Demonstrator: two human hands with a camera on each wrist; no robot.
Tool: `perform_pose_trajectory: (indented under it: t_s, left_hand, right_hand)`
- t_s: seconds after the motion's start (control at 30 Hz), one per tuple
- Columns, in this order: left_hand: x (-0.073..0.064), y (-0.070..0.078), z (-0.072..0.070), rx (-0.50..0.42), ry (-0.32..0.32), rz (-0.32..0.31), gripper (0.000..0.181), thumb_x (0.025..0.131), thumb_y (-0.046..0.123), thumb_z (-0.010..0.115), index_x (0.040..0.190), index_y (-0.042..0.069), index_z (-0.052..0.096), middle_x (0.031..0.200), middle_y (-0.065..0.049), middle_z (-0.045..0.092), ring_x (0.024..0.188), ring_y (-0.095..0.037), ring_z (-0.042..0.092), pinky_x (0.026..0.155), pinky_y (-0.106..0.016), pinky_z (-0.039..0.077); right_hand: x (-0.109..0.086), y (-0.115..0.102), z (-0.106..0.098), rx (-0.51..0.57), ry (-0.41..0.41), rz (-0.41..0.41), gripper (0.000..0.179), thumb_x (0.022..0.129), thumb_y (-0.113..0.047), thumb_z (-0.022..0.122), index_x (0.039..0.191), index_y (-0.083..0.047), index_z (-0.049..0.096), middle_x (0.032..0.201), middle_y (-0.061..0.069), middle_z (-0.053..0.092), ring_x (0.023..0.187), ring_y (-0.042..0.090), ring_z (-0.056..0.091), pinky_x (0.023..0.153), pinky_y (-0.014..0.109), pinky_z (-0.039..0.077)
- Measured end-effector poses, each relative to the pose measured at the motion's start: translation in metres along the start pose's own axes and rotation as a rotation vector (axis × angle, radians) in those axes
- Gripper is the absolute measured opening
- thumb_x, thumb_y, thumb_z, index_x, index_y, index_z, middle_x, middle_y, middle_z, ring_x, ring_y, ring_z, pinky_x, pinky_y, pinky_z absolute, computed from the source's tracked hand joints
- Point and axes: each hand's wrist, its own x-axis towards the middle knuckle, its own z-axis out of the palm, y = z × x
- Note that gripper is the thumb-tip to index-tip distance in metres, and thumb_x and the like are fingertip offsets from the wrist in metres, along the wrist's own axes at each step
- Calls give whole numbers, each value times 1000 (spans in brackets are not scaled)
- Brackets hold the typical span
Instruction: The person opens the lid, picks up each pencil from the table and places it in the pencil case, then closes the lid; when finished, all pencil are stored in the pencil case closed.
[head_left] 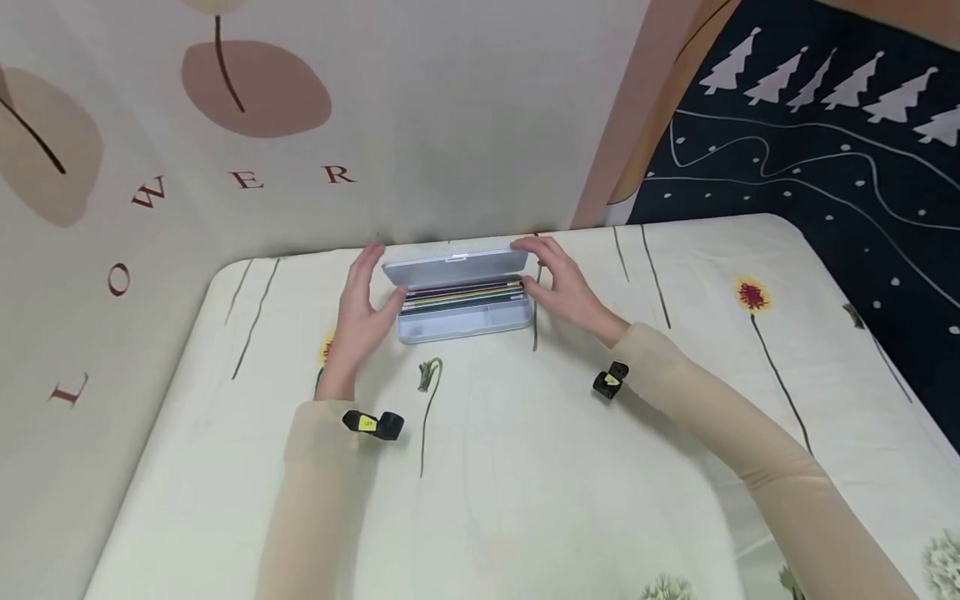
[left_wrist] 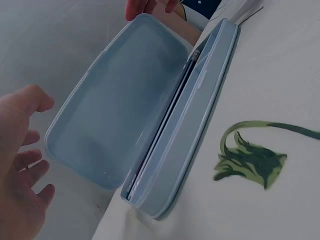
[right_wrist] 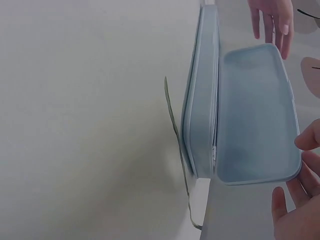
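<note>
A light blue plastic pencil case [head_left: 465, 321] sits near the far edge of the white cloth, its hinged lid [left_wrist: 120, 100] raised. Several pencils [head_left: 465, 293] lie lengthwise along the back of its tray, beside a small divided section. My left hand [head_left: 362, 312] is at the case's left end, fingers spread; in the left wrist view a gap shows between it and the lid. My right hand [head_left: 562, 287] is at the right end. The right wrist view shows its thumb [right_wrist: 309, 137] at the lid's outer edge, with fingers behind the corner.
A pale wall hanging [head_left: 480, 125] with printed letters rises right behind the case. To the right hangs a dark cloth [head_left: 810, 158] with white trees. The white cloth [head_left: 510, 467] carries printed flowers and stems. Both sleeves have a small black wrist camera [head_left: 611, 380].
</note>
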Motion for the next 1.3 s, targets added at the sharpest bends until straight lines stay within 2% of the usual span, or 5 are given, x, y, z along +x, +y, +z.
perform_pose_trajectory:
  t_s: [0.17, 0.4, 0.63, 1.0, 1.3]
  left_hand:
    - [5, 3, 6, -8, -29, 32, 38, 94, 7, 58, 130, -4, 56, 142, -21, 46, 138, -35, 31, 115, -47, 21]
    - [-5, 0, 14, -11, -76, -21, 24, 96, 8, 57, 116, -2, 66, 123, -20, 62, 134, -34, 40, 117, -42, 15]
    - [-16, -2, 19, -46, -92, -67, 25, 92, 6, 62, 116, -1, 67, 126, -16, 61, 131, -32, 44, 111, -45, 30]
    - [-26, -5, 22, -14, -141, -138, 31, 92, 9, 65, 122, 0, 65, 134, -13, 56, 134, -28, 40, 114, -39, 24]
    - [-33, -13, 28, -52, -141, -104, 29, 89, 1, 66, 118, -3, 66, 136, -14, 55, 134, -29, 39, 114, -36, 26]
  right_hand:
    - [-7, -3, -1, 35, 6, 8, 37, 87, 6, 56, 123, 1, 59, 127, 15, 54, 117, 25, 48, 91, 55, 43]
    - [-19, -5, 0, 105, 29, 74, 22, 89, 8, 55, 104, 1, 69, 108, 14, 65, 107, 26, 57, 92, 50, 45]
    - [-21, -4, 6, 110, 14, 67, 20, 88, 7, 59, 102, 1, 72, 106, 15, 68, 103, 29, 57, 90, 50, 44]
    - [-22, -5, 22, 79, -30, 146, 18, 87, 3, 62, 100, 0, 73, 101, 12, 69, 87, 22, 57, 79, 34, 47]
    - [-21, -5, 36, 52, -60, 184, 13, 86, 2, 68, 95, 1, 76, 96, 10, 68, 89, 21, 59, 77, 29, 47]
